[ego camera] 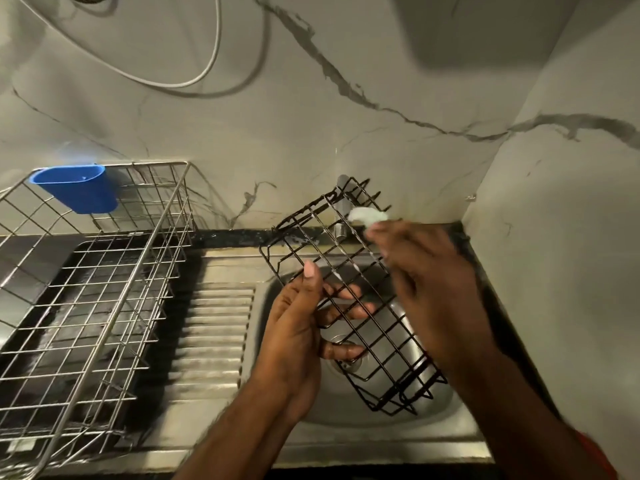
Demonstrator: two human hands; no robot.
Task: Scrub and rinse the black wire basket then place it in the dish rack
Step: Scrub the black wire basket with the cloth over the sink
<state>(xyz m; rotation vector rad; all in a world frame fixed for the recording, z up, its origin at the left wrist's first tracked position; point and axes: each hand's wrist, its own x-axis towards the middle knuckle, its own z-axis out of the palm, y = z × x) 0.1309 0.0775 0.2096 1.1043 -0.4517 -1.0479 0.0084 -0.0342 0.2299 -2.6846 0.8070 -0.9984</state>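
Observation:
The black wire basket [349, 271] hangs tilted over the steel sink [429, 407], its long side running from the faucet down toward the drain. My left hand [304, 327] grips its left edge, thumb on top and fingers curled through the wires from below. My right hand [419, 271] is blurred at the basket's upper right side and holds a small white sudsy scrubber [367, 215] at its fingertips, against the wires. The steel dish rack [86, 289] stands to the left on the drainboard.
A blue plastic cup [78, 188] hangs on the rack's back rim. The faucet [341, 216] sits behind the basket against the marble wall. A ribbed drainboard [214, 334] lies between rack and sink. A white cable [207, 64] loops on the wall. The right wall stands close.

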